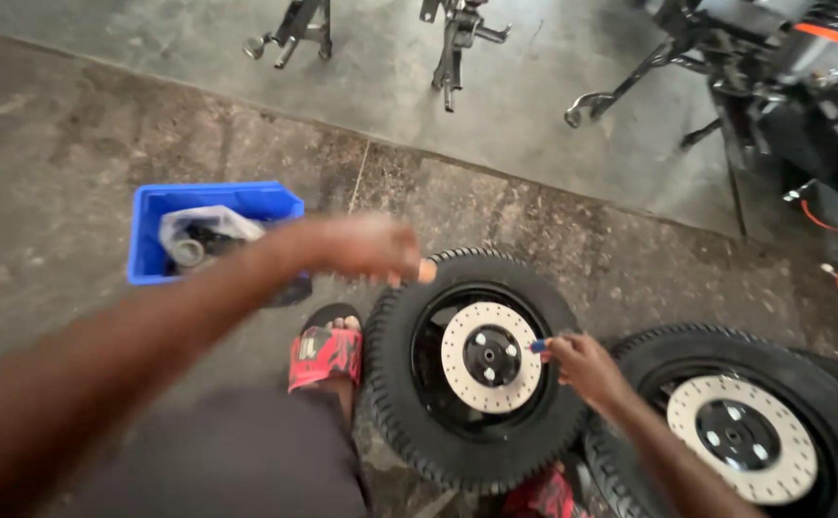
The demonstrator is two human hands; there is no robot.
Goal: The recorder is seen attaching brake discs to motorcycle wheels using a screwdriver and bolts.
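- We see a dark, stained concrete floor (pixel 55 192), w/ a paler smooth slab across the top of the frame.
- Black knobby tyre w/ drilled silver brake disc (pixel 489 357) stands at lower centre, leaning on a second like wheel (pixel 740 436) at lower right.
- Right hand (pixel 587 364) at the disc's right edge, fingers pinching a small blue bit (pixel 538 345).
- Left hand (pixel 366 245) blurred above the tyre's upper left; we can't tell its grip.
- Blue plastic crate (pixel 213 206) at mid left, red sandal (pixel 326 353) beside the tyre.
- Black metal frames (pixel 783 86) top right.
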